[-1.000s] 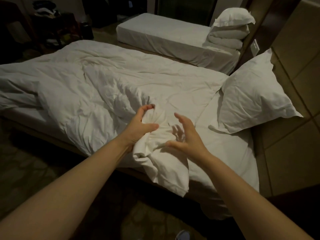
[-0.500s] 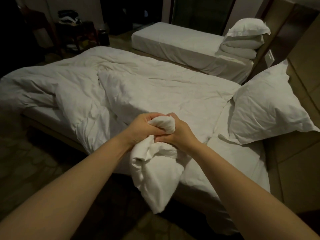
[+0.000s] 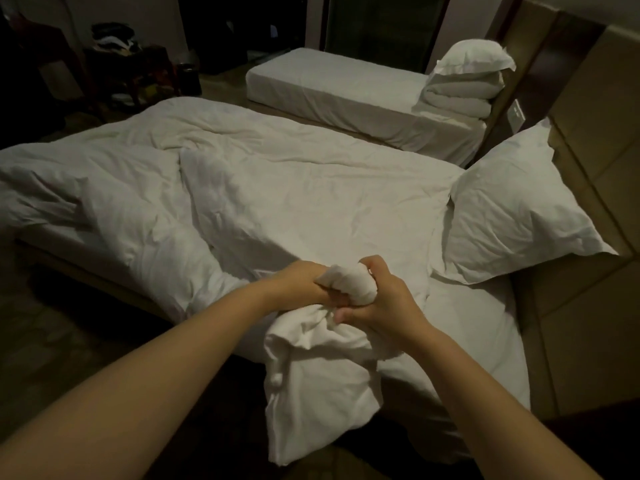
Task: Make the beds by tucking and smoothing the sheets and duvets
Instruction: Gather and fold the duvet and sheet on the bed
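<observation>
My L hand [image 3: 298,285] & R hand [image 3: 379,304] meet at the near edge of the near bed [image 3: 69,242], touching. The fingers [image 3: 341,315] of both are curled tight round a bunched duvet corner [image 3: 346,280]. The rest of the duvet [image 3: 277,199] lies rumpled across the bed, w/ a loose fold hanging off the near side. There's a pillow [image 3: 519,209] at right on the bare sheet [image 3: 467,341]. The far bed [image 3: 329,88] has stacked pillows [image 3: 465,84].

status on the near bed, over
Both busy: left hand and right hand grip the bunched duvet corner. The duvet lies rumpled across the bed. The pillow propped at its head, clear of hands.
</observation>
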Demonstrator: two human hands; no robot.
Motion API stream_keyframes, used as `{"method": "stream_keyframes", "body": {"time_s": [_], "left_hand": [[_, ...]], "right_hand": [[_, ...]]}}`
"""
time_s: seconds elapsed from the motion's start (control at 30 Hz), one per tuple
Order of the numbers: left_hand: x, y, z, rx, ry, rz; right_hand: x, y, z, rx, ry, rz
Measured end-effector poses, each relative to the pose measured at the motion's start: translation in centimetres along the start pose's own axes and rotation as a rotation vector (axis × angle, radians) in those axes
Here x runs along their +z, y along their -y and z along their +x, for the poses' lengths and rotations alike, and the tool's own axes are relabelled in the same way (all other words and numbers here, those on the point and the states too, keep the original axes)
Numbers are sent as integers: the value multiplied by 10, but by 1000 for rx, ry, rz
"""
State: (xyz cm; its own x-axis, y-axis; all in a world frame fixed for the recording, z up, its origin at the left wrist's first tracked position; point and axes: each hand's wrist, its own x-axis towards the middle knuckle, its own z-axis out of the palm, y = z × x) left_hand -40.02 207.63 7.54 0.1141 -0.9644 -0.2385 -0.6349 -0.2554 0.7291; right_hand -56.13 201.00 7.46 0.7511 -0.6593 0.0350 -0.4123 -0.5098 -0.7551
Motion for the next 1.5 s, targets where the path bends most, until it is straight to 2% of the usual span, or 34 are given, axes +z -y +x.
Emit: {"method": "stream_keyframes", "body": {"time_s": [0.1,0.2,0.4,0.6,0.8,1.0,1.27,1.5], "left_hand": [[28,-8,5,30,-66,-181],[48,-29,11,100,-82,-254],[91,-61,23,129,52,-240],[115,-42,18,37,134,-211],[137,5,2,-97,245,-23],[157,21,-6,-159,238,-75],[205,9,-7,-118,408,-4],[205,16,-10,-104,283,-146]], "right_hand": [[-12,-15,-14,53,-30,26],[-33,-26,-30,105,-79,48],[-64,-59,-75,223,-147,40],[-36,-85,-91,315,-74,88],[20,-107,-100,441,119,109],[36,-116,-108,515,184,115],[38,-144,-161,631,117,193],[53,-146,-169,607,-35,207]]}}
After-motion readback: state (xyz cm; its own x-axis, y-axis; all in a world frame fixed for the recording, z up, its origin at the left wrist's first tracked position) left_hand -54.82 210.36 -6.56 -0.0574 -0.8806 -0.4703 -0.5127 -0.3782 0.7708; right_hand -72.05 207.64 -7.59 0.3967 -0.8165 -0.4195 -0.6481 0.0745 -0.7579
